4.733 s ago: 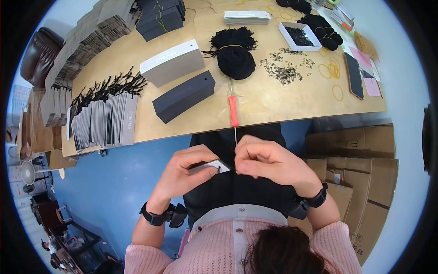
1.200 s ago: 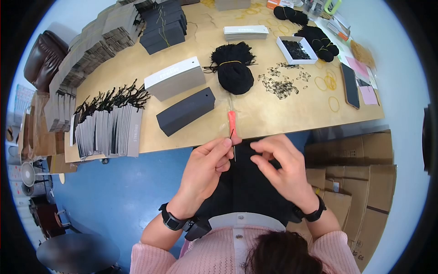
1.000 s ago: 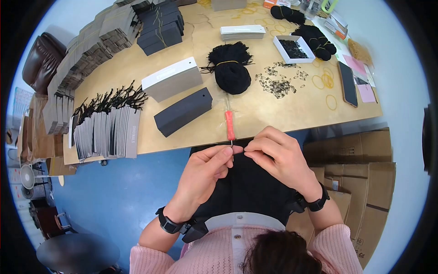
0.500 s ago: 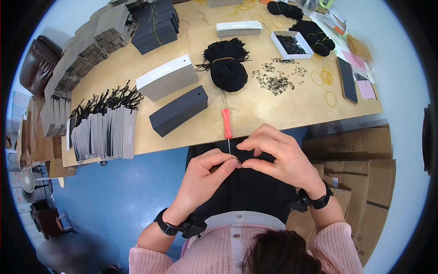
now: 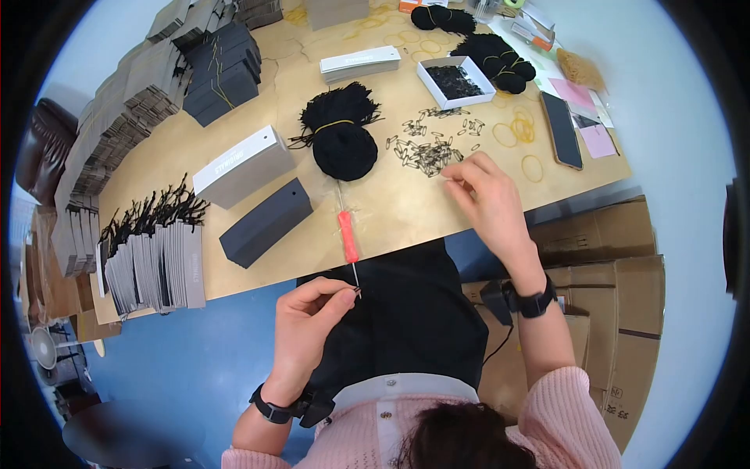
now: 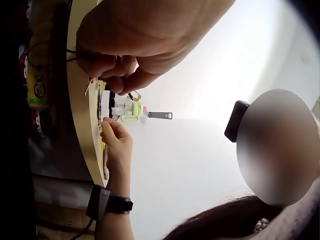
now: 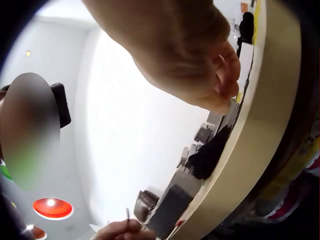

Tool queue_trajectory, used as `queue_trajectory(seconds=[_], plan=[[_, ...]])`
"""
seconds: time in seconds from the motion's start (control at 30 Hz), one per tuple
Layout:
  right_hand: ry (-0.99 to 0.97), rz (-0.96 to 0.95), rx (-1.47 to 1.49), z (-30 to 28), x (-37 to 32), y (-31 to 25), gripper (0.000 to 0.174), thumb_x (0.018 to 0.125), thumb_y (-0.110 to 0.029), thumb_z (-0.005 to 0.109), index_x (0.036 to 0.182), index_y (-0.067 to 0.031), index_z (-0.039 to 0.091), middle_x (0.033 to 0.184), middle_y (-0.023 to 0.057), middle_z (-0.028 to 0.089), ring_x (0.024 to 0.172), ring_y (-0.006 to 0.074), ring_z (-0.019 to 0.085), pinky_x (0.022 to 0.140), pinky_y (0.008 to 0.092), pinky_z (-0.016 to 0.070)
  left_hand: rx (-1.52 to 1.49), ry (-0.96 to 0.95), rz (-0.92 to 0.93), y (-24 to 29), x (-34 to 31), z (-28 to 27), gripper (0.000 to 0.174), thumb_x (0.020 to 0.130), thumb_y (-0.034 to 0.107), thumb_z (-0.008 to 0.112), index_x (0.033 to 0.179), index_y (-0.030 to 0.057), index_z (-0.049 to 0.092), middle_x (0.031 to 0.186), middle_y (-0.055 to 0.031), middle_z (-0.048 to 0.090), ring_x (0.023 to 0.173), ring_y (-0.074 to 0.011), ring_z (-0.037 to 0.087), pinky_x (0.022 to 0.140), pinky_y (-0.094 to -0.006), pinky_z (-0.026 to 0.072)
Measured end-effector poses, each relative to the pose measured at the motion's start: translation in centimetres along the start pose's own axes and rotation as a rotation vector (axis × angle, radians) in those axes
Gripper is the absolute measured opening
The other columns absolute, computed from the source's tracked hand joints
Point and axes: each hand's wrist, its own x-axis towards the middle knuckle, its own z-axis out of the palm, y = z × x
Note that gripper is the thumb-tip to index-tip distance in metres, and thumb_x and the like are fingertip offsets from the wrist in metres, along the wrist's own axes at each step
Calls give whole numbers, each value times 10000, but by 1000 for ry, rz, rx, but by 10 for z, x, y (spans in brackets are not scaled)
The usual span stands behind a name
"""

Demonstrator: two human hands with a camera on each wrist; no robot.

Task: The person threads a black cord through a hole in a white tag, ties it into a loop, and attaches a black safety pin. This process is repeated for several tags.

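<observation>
In the head view, my left hand (image 5: 312, 316) pinches a small black strand (image 5: 358, 291) between thumb and index finger, just in front of the table edge. Its fingertips are right at the thin metal shaft (image 5: 355, 273) of a red-handled tool (image 5: 348, 236), which lies on the table with the shaft jutting over the edge. The right wrist view shows a dark thin end rising from the left fingers (image 7: 127, 227). My right hand (image 5: 494, 202) reaches over the table, fingers bent, fingertips at the near edge of a pile of small metal safety pins (image 5: 430, 156). Nothing shows between them.
A black cord bundle (image 5: 344, 141) lies behind the tool. Left of it stand a grey card stack (image 5: 246, 168), a dark card stack (image 5: 266, 223) and corded cards (image 5: 156, 270). A white box (image 5: 455, 82) of black pieces, rubber bands (image 5: 516, 129) and a phone (image 5: 561, 129) lie farther right.
The card in my left hand at the earliest frame is gone from it. Both hands then met at the tool's shaft. My right hand has since moved away to the pins.
</observation>
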Motion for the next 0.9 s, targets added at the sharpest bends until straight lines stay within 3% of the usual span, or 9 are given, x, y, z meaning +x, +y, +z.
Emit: queue_trajectory(seconds=[0.07, 0.27, 0.33, 0.4, 0.47, 0.5, 0.6, 0.7, 0.9], plan=[[-93, -16, -9, 1, 11, 12, 99, 872, -119, 682, 948, -57, 687, 919, 100, 620, 831, 305, 644, 706, 402, 519, -45, 22, -11, -1, 3, -1, 103, 907, 43, 719, 987, -19, 730, 844, -75, 701, 661, -82, 531, 593, -219, 403], [-100, -164, -220, 9, 20, 10, 57, 849, -105, 681, 886, -64, 666, 912, 92, 619, 829, 298, 640, 705, 407, 524, -56, 63, -32, 2, 5, 2, 107, 918, 48, 702, 982, -37, 719, 837, -81, 692, 647, -84, 518, 585, -228, 396], [-72, -152, -200, 10, 19, 5, 58, 839, -92, 678, 882, -63, 652, 911, 96, 617, 821, 306, 634, 703, 404, 525, -88, 34, -11, 0, 7, 2, 109, 917, 55, 725, 1001, -15, 732, 870, -18, 708, 721, -42, 571, 615, -193, 411], [-47, -142, -172, 9, 16, -2, 63, 830, -78, 674, 879, -62, 638, 909, 99, 615, 813, 314, 627, 702, 400, 526, -102, 49, -2, 1, 9, 5, 112, 918, 57, 726, 1005, -14, 733, 866, -13, 706, 722, -40, 569, 616, -192, 411], [-61, -81, -17, 5, 10, -10, 60, 864, -42, 661, 900, -42, 612, 895, 57, 623, 762, 221, 638, 661, 334, 518, -114, 67, 4, 1, 11, 6, 115, 919, 59, 726, 1009, -13, 733, 863, -8, 704, 723, -38, 567, 618, -192, 412], [-65, -83, -10, 4, 4, -19, 60, 864, -42, 661, 900, -42, 612, 895, 57, 623, 762, 221, 638, 661, 334, 518, -112, 67, 2, -1, 13, 6, 116, 919, 59, 726, 1012, -12, 734, 860, -4, 704, 721, -36, 568, 619, -190, 411], [-335, 457, 886, 4, -20, -55, 80, 966, -64, 643, 1002, -32, 579, 878, -25, 613, 724, 27, 556, 616, 200, 456, -113, 83, 20, -1, 14, 10, 121, 921, 65, 726, 1016, -10, 736, 843, 6, 695, 706, -32, 555, 612, -187, 402], [-422, 572, 1208, 12, -32, -73, 177, 953, -94, 689, 1028, -64, 532, 873, 19, 655, 693, 58, 584, 614, 196, 471, -128, 70, 5, -2, 13, 6, 130, 924, 78, 726, 1020, -9, 738, 814, 17, 676, 682, -28, 526, 596, -188, 386], [-505, 621, 1263, 24, -35, -78, 203, 944, -137, 718, 960, -69, 527, 848, 53, 680, 675, 65, 592, 591, 193, 461, -128, 53, -22, -2, 10, 5, 141, 928, 92, 726, 1027, -7, 741, 785, 25, 652, 662, -27, 493, 580, -192, 368]])
